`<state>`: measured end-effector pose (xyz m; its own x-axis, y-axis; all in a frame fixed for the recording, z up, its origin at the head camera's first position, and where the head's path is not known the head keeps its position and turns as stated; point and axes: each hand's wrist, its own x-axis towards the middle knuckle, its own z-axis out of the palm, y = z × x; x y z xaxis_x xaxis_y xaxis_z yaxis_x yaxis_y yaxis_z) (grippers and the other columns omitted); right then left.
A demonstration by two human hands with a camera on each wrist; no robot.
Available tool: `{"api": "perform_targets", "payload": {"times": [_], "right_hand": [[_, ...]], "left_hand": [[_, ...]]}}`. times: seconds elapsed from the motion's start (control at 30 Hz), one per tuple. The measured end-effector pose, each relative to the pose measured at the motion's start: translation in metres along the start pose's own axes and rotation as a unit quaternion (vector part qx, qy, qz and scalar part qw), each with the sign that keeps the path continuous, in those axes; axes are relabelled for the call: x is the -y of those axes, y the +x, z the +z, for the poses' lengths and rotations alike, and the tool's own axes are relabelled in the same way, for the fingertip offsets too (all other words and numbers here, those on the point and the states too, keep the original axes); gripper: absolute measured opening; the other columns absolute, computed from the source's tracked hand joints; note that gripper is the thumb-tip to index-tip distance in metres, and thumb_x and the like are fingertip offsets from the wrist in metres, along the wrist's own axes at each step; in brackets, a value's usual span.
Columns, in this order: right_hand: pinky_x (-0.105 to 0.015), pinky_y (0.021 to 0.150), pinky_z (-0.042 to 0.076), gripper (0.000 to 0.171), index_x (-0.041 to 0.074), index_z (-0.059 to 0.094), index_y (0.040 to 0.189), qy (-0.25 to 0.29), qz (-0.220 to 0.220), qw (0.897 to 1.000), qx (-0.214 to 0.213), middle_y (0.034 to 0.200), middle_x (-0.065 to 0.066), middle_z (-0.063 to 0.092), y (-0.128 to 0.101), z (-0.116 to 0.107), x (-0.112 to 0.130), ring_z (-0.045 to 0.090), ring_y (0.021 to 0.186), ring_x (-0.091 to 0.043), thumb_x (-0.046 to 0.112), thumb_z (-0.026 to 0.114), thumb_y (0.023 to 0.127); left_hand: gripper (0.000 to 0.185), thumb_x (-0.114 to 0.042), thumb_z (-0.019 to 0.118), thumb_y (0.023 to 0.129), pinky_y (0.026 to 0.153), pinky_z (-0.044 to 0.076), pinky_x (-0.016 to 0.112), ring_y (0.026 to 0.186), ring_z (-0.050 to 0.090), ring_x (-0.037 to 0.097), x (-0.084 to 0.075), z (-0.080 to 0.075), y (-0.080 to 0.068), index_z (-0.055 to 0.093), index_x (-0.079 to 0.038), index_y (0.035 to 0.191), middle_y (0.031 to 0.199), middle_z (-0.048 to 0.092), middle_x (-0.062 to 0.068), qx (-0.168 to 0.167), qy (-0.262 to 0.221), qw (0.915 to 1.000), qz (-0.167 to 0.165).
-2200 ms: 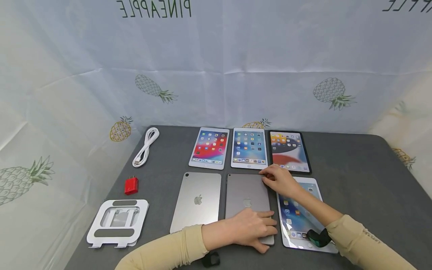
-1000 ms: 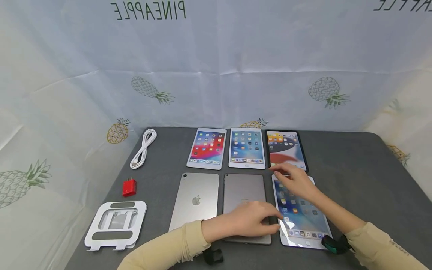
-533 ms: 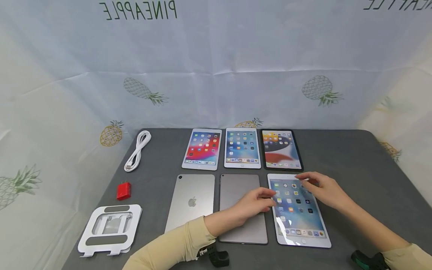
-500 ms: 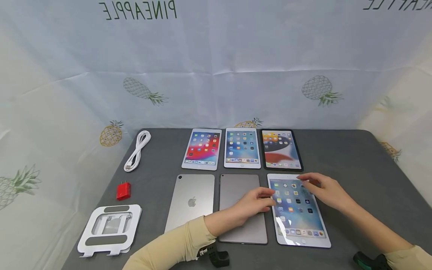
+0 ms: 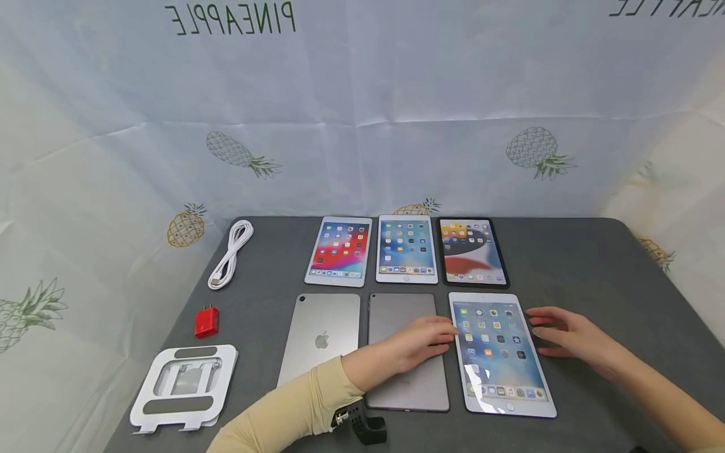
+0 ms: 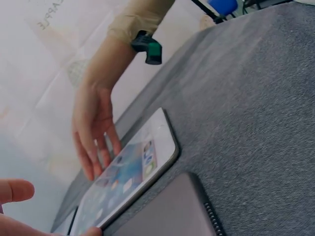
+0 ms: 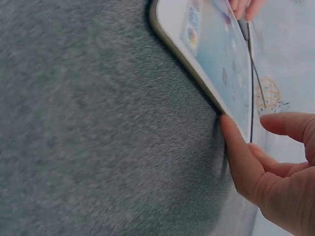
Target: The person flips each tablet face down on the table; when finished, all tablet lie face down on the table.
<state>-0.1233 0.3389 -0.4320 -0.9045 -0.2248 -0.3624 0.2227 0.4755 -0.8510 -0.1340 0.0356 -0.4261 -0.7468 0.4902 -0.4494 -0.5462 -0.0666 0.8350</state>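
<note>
A white tablet lies face up with its screen lit, at the right of the front row. My left hand reaches across a grey tablet lying face down, its fingertips at the white tablet's left edge. On the other side, my right hand has its fingertips beside the right edge, fingers loosely bent. In the right wrist view, a finger of the right hand meets that edge, while its thumb stays apart. Neither hand grips anything.
A silver tablet lies face down at the left. Three lit tablets form the back row: one red-and-blue, one blue, one black-framed. Further left are a white cable, red charger and folding stand.
Both hands have moved right, from the grey tablet to the white tablet's sides. The right hand has slid from the white tablet's top edge to its right edge. The view has shifted slightly.
</note>
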Motion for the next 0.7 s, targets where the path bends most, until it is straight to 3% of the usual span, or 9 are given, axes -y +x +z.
{"api": "perform_targets", "payload": {"times": [0.13, 0.47, 0.7], "right_hand": [[-0.040, 0.080, 0.057, 0.064, -0.017, 0.026, 0.142, 0.030, 0.010, 0.999, 0.027, 0.132, -0.035, 0.040, 0.0029, -0.0029, 0.0004, 0.059, 0.106, -0.026, 0.016, 0.059, 0.098], [-0.040, 0.077, 0.058, 0.067, -0.018, 0.026, 0.141, 0.012, 0.004, 0.999, 0.032, 0.128, -0.032, 0.042, 0.0061, -0.0027, 0.0008, 0.057, 0.104, -0.029, 0.014, 0.062, 0.095], [-0.039, 0.078, 0.057, 0.070, -0.016, 0.027, 0.143, 0.000, 0.001, 0.999, 0.036, 0.129, -0.029, 0.044, 0.0076, 0.0009, 0.0051, 0.058, 0.103, -0.026, 0.017, 0.064, 0.094]], "left_hand": [[0.037, -0.004, 0.052, 0.096, 0.102, 0.044, 0.039, 0.113, 0.058, 0.026, -0.0004, -0.0013, 0.0033, 0.047, 0.014, 0.128, 0.119, 0.060, 0.020, -0.018, -0.007, 0.9998, -0.002], [0.035, 0.009, 0.056, 0.087, 0.089, 0.051, 0.031, 0.088, 0.059, 0.016, 0.0005, 0.0020, 0.0067, 0.052, 0.015, 0.122, 0.105, 0.062, 0.017, -0.048, 0.004, 0.9988, 0.006], [0.035, 0.006, 0.057, 0.091, 0.092, 0.051, 0.034, 0.097, 0.061, 0.017, 0.0037, 0.0023, 0.0088, 0.052, 0.014, 0.124, 0.107, 0.062, 0.014, -0.042, 0.027, 0.9987, 0.014]]}}
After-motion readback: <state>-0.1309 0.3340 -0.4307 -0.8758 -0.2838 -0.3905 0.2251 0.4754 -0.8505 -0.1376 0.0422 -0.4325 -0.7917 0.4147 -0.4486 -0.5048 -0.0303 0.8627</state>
